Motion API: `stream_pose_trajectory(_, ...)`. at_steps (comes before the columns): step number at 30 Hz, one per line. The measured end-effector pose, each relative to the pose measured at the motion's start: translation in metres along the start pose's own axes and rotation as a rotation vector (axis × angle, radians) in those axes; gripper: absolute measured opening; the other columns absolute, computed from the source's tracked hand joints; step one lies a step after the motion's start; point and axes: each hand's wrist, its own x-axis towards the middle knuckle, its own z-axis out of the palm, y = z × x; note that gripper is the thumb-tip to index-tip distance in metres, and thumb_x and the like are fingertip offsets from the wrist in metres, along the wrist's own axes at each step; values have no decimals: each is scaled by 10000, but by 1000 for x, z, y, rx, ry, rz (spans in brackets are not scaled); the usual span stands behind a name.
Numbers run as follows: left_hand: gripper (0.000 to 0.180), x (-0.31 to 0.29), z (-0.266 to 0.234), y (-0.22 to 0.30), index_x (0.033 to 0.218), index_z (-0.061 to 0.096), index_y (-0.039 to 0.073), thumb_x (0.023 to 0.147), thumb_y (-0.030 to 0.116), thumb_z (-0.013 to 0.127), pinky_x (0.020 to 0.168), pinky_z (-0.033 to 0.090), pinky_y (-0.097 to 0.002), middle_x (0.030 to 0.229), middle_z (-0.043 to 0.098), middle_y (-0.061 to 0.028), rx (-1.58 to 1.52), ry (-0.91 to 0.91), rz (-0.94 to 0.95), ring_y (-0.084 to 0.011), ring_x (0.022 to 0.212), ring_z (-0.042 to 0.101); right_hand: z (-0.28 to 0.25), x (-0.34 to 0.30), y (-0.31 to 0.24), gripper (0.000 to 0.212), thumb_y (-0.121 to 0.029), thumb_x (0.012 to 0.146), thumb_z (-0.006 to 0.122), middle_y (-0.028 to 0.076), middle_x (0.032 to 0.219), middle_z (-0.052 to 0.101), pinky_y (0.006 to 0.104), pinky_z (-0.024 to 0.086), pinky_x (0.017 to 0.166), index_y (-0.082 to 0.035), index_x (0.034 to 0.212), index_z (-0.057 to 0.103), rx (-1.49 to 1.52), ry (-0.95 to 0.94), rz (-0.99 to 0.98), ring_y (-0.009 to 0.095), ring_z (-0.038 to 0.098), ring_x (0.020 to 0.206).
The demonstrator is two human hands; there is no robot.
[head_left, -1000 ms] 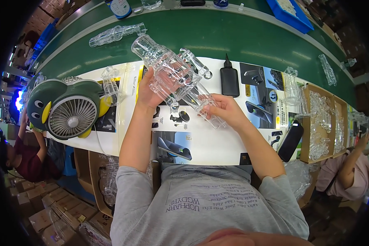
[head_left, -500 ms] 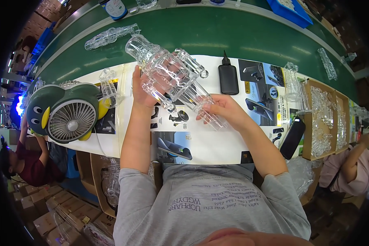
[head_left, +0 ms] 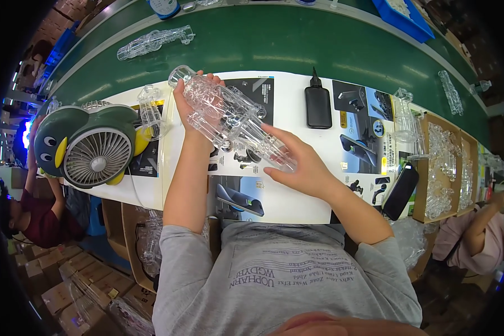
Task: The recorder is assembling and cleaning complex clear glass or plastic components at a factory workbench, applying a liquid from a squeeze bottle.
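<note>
A clear plastic assembly, a long tube flanked by shorter side tubes, lies slantwise between my hands above the work surface. My left hand is closed around its wide upper end, with fingertips showing beyond it. At the narrow lower end, my right hand curves around the piece, thumb on the near side and fingers on the far side. Beyond my right hand stands a black squeeze bottle with a pointed nozzle. Another clear plastic piece rests to the left of my left forearm.
A green penguin-shaped fan stands at the left. A black phone lies at the right beside a cardboard box of clear parts. Another clear assembly lies on the green surface. Other people sit at both sides.
The assembly's wide end has come down and nearer to me, and the piece has turned somewhat. My right hand has moved from a pinch near the narrow end to a wider curl around it.
</note>
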Motion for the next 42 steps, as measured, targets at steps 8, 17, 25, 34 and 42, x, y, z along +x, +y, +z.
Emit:
stream_pose_trajectory(8, 435, -3, -5, -3, 981, 520, 7, 836, 416, 510, 830, 471, -411, 880, 573, -169, 50, -2, -7, -288, 820, 576, 9, -5, -7, 612, -182, 792, 636, 96, 1013, 570, 262, 453, 644, -183, 1358, 401, -285, -28, 36, 153, 499, 653)
stream_pose_trajectory(17, 475, -3, -7, -4, 961, 528, -19, 816, 433, 516, 830, 457, -403, 887, 567, -178, 65, -48, 11, -293, 832, 557, 10, -8, -1, 589, -196, 802, 626, 80, 869, 539, 285, 453, 604, -192, 1352, 414, -332, 58, -42, 168, 501, 587)
stream_pose_trajectory(25, 491, 0, -1, -1, 1017, 487, -25, 830, 429, 500, 851, 426, -400, 904, 527, -172, 12, -108, -29, -280, 847, 515, 6, -6, 1, 640, -220, 811, 631, 87, 887, 562, 280, 465, 637, -185, 1382, 345, -296, -5, -48, 162, 550, 645)
stream_pose_trajectory(34, 595, -1, 10, 16, 1128, 451, -47, 847, 476, 492, 1006, 370, -459, 1115, 501, -193, 274, -46, 18, -351, 1110, 475, -16, 5, 11, 591, -194, 825, 608, 145, 963, 612, 254, 489, 675, -5, 1325, 355, 688, -294, 333, 145, 615, 757)
stream_pose_trajectory(42, 465, 10, -9, 28, 1127, 500, 28, 821, 365, 595, 1023, 357, -444, 1127, 528, -151, -112, -360, -156, -274, 1052, 526, -9, 1, 24, 582, -102, 747, 541, 162, 930, 595, 266, 524, 624, 65, 1281, 379, 1180, -615, 538, 174, 622, 704)
